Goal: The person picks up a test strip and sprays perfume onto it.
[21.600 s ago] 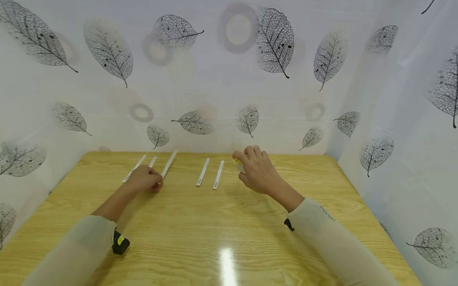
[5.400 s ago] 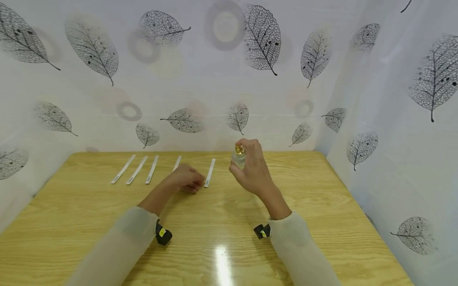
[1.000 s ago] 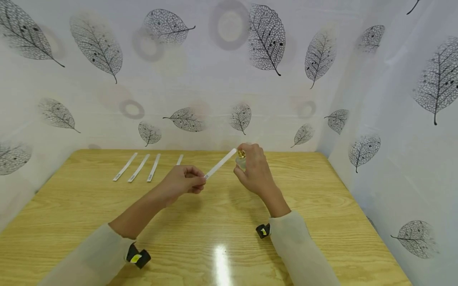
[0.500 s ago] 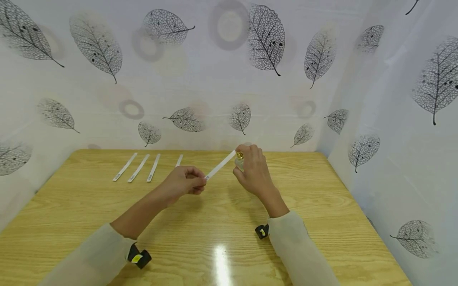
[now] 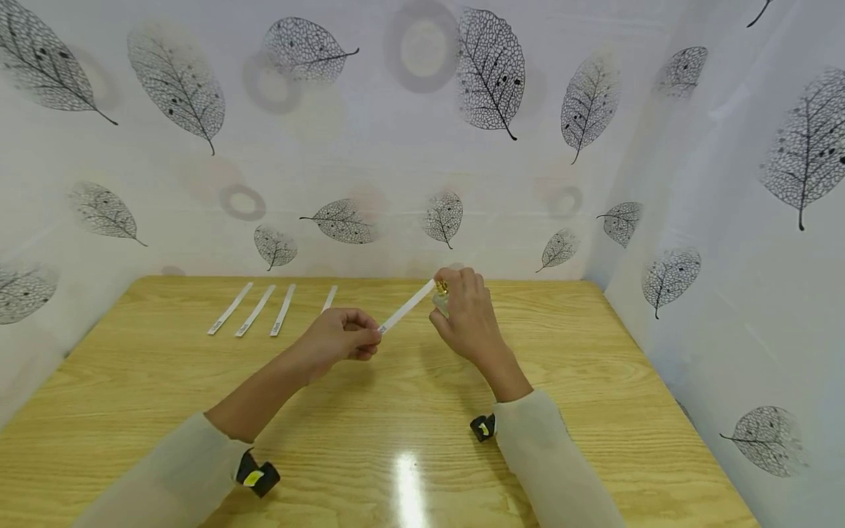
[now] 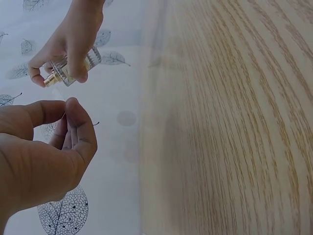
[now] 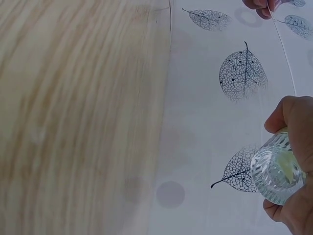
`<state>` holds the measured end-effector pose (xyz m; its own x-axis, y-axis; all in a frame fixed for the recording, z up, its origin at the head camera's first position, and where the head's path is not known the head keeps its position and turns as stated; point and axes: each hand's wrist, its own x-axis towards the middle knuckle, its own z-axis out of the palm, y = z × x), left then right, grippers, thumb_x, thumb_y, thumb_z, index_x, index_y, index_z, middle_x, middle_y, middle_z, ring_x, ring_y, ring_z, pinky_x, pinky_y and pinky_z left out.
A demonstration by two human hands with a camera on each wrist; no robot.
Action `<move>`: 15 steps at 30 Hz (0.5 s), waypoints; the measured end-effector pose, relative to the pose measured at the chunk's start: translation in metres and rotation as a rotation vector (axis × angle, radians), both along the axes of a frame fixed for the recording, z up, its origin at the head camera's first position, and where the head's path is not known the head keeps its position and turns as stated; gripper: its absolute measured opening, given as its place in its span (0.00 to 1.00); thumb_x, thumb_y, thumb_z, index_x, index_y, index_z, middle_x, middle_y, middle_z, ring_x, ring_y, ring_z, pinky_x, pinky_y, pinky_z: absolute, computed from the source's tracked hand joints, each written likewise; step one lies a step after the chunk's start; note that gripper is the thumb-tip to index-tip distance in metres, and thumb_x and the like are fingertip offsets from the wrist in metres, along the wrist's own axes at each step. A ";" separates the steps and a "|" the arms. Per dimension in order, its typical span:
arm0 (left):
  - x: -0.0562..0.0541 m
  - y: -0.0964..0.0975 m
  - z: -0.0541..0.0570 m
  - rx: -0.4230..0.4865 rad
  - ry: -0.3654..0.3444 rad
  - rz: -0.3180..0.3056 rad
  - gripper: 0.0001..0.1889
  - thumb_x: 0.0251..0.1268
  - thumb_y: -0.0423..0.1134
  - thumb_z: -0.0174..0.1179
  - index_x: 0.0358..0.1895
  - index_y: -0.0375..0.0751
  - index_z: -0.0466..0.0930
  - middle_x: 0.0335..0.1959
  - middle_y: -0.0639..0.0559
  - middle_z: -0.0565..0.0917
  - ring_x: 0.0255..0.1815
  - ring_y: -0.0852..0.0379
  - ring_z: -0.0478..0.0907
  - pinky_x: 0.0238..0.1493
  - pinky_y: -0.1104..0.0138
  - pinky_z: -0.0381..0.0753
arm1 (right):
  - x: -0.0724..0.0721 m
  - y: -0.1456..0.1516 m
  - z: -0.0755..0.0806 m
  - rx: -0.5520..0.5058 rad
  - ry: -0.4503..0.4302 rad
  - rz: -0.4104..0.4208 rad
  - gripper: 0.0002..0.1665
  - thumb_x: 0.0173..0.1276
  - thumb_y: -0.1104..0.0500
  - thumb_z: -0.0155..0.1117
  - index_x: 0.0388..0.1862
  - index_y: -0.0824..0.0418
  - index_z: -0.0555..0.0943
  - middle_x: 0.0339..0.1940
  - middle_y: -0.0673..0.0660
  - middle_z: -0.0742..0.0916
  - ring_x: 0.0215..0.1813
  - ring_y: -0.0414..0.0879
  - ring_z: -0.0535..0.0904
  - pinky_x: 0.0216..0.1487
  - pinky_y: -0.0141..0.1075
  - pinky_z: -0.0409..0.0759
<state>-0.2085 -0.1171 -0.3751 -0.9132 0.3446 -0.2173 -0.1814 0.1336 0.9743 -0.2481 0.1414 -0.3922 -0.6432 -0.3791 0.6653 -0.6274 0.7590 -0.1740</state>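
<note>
My left hand [image 5: 339,337] pinches the labelled end of a white paper test strip [image 5: 407,306] between thumb and fingers. The strip slants up to the right above the table, its far end close to the perfume bottle's gold sprayer [image 5: 441,287]. My right hand [image 5: 469,315] grips the clear glass perfume bottle [image 5: 440,302], its index finger over the sprayer. In the left wrist view the bottle [image 6: 68,71] is tilted, with the sprayer toward the left hand. The right wrist view shows the bottle's ribbed glass base [image 7: 275,171] and the strip [image 7: 284,49] edge-on.
On the wooden table [image 5: 370,440] several more paper strips [image 5: 256,311] lie in a spaced row at the back left. One strip [image 5: 331,296] is partly hidden behind the left hand. A leaf-patterned curtain [image 5: 396,161] stands along the back and sides.
The rightmost strip lay on the table about five seconds ago; the left hand now holds it up beside the bottle. Within the last second the right hand and bottle shifted slightly toward the strip.
</note>
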 end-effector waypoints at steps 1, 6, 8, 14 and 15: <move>0.000 0.000 0.000 0.002 0.000 0.000 0.08 0.73 0.31 0.63 0.47 0.29 0.78 0.37 0.43 0.84 0.42 0.46 0.84 0.52 0.53 0.87 | 0.000 0.000 0.000 0.000 -0.003 -0.002 0.32 0.61 0.64 0.65 0.62 0.57 0.63 0.45 0.62 0.73 0.37 0.55 0.66 0.31 0.42 0.64; 0.000 -0.001 -0.001 0.004 -0.002 0.000 0.08 0.73 0.31 0.63 0.47 0.29 0.78 0.38 0.42 0.84 0.42 0.45 0.84 0.52 0.53 0.87 | 0.000 0.000 0.000 -0.007 -0.013 -0.008 0.31 0.61 0.64 0.64 0.61 0.58 0.63 0.44 0.62 0.73 0.36 0.55 0.66 0.31 0.43 0.64; 0.000 -0.002 -0.002 0.004 -0.002 0.002 0.08 0.73 0.31 0.63 0.48 0.29 0.78 0.39 0.41 0.84 0.43 0.45 0.84 0.52 0.53 0.87 | -0.001 0.000 0.000 -0.012 -0.017 -0.012 0.31 0.61 0.65 0.64 0.60 0.58 0.63 0.44 0.62 0.73 0.36 0.55 0.66 0.31 0.43 0.65; 0.000 -0.002 -0.002 0.010 -0.005 0.008 0.09 0.73 0.31 0.63 0.48 0.28 0.77 0.38 0.42 0.84 0.43 0.45 0.84 0.52 0.54 0.87 | -0.001 0.000 0.001 -0.023 -0.026 -0.021 0.33 0.59 0.65 0.65 0.61 0.58 0.63 0.45 0.62 0.73 0.36 0.54 0.67 0.31 0.43 0.66; 0.000 -0.003 -0.002 0.011 -0.007 0.009 0.09 0.73 0.31 0.62 0.48 0.28 0.77 0.38 0.43 0.84 0.44 0.45 0.84 0.52 0.54 0.87 | -0.001 0.000 0.001 -0.023 -0.026 -0.021 0.33 0.59 0.65 0.65 0.61 0.58 0.63 0.44 0.62 0.73 0.36 0.55 0.67 0.31 0.43 0.66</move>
